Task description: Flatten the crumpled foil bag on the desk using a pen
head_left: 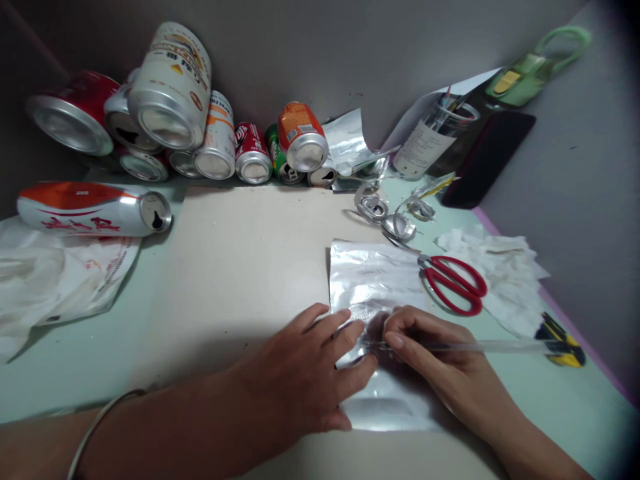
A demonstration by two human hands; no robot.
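A shiny silver metal sheet (375, 273), with creases across it, lies on a pale board. My left hand (325, 367) rests on the sheet's left side, fingers spread and pressing down. Pinched in the fingers of my right hand (435, 360) is a slim, clear pen (500, 346). Its point meets the sheet close to my left fingertips, and its long body reaches out to the right. Fine marks show on the sheet near the left fingers. Red-handled scissors (455, 283) lie at the sheet's upper right edge, their blades partly hidden.
Several drink cans (173, 87) are stacked along the back wall. Cut can ends (373, 205) with curled strips sit behind the sheet. Crumpled tissue (510, 280), a yellow-black cutter (565, 347) and a dark phone (490, 160) are at right. Another can (90, 210) lies left beside a plastic bag (60, 273).
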